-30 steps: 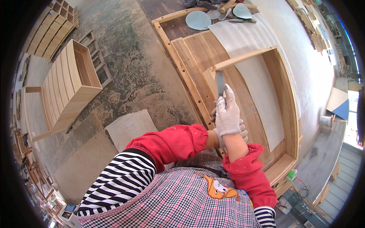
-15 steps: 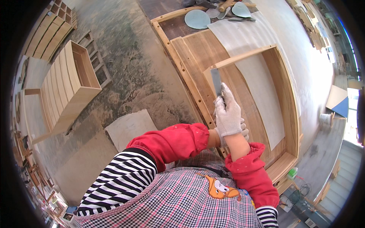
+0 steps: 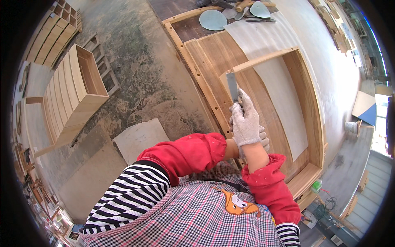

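The right hand (image 3: 245,125), white-gloved, was closed round a flat-bladed scraper (image 3: 232,87); I saw one finger stretched along the metal, the handle lost inside the glove. The blade pointed away from the body, its tip at the left corner of the wooden frame (image 3: 311,107); from my remote post I could not tell whether it touched the wood. The left hand (image 3: 264,142), gloved too, was crossed behind the right wrist, on the near side of that same corner, mostly hidden, so I could not make out what its fingers did. Under the frame I noted a brown board (image 3: 218,47) and a pale sheet (image 3: 263,37). Beyond the frame's far edge lay two round discs (image 3: 213,20). Well left of the frame, a stack of pale wooden boxes (image 3: 68,90) stood on its own.
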{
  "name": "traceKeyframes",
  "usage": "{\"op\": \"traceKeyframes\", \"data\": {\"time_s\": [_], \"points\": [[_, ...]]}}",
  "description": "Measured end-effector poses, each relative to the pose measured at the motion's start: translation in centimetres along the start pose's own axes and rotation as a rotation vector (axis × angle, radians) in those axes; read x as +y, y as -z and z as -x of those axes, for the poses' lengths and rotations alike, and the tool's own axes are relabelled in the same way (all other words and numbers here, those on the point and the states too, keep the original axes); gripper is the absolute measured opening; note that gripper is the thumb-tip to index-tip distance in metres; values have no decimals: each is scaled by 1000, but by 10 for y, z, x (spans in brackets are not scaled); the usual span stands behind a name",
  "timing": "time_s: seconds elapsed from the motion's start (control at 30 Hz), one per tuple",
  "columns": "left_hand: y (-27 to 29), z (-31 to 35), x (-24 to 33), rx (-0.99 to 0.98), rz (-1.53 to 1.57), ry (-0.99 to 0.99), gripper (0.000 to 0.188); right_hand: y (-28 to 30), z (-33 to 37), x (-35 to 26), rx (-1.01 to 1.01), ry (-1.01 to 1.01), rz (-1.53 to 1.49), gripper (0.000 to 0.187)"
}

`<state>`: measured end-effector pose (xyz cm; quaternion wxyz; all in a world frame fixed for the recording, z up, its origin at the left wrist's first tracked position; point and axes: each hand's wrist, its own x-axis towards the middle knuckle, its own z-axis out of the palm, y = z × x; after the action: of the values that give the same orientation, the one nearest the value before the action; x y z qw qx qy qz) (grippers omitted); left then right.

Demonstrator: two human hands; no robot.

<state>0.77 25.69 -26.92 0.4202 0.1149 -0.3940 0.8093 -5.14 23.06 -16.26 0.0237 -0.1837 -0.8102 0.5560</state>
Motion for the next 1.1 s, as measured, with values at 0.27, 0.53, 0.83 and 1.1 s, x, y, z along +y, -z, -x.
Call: {"op": "traceKeyframes", "data": {"time_s": [0.27,0.53,0.83,1.1], "points": [[-1,1,1,-16,-12,6,20,16,1,-20,56,260,592,50],[-1,1,2,-26,-3,9,19,17,1,-24,44,228,606,46],[-1,-2,8,-35,-1,29,19,15,-1,-22,36,215,680,47],[-1,-3,6,-40,-3,35,19,6,2,-24,55,203,702,49]]}}
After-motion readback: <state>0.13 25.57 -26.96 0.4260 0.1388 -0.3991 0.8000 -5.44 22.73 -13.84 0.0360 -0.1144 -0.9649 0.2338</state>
